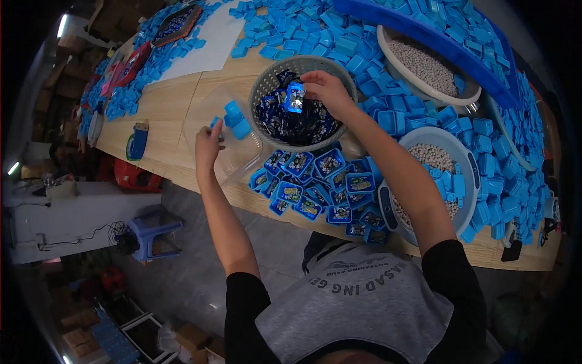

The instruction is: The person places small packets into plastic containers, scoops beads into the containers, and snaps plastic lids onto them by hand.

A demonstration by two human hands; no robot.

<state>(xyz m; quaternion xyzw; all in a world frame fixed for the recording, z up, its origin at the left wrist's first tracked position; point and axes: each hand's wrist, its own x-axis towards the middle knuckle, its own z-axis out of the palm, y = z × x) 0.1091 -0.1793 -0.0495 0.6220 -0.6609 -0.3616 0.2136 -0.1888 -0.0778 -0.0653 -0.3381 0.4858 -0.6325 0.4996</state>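
With your right hand (pixel 327 94) pinching the shiny blue packet (pixel 295 98) above the basket (pixel 271 74), hold lightly so it doesn't crease, and steady the small blue piece (pixel 214 122) your left hand (pixel 208 147) appears to grip at the clear tray (pixel 249 159).

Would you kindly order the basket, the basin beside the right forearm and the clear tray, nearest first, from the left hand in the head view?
From the left hand:
1. Clear tray, at the hand.
2. Basket, just to its right.
3. Basin, much farther right.
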